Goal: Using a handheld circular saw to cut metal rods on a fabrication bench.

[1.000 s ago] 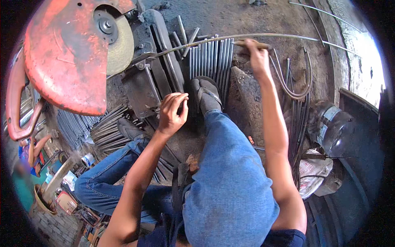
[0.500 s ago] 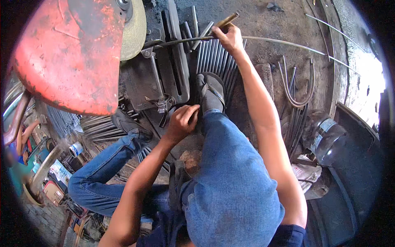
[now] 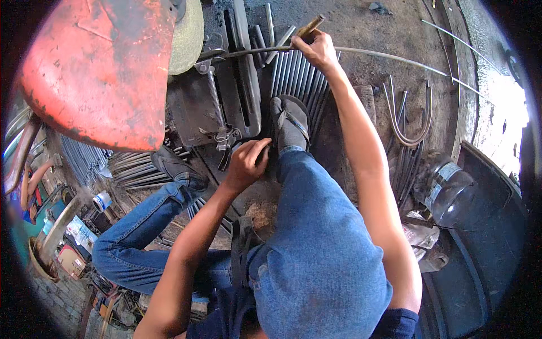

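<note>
My right hand (image 3: 319,52) is closed round a short brownish bar (image 3: 311,26), which sticks out diagonally above the fingers. That hand rests over a long thin metal rod (image 3: 389,55), which runs left into the vise (image 3: 204,66) of a cut-off saw; whether the fingers also grip the rod is hidden. The saw has a red guard (image 3: 101,73) and a pale disc (image 3: 187,42). My left hand (image 3: 245,165) hovers beside the vise's screw handle (image 3: 227,138), fingers loosely curled, thumb apart, with nothing visible in it. My sandalled foot (image 3: 292,121) is just right of it.
Cut metal rods (image 3: 296,73) lie in a row beyond my foot. Another rod pile (image 3: 138,169) is at left. U-shaped bent rods (image 3: 407,135) and a clear plastic bottle (image 3: 449,189) are at right. Another person's arm (image 3: 36,181) shows at the far left.
The view has shifted slightly. My left hand has edged a little away from the foot and its fingers have opened slightly. My right hand keeps its hold on the brownish bar.
</note>
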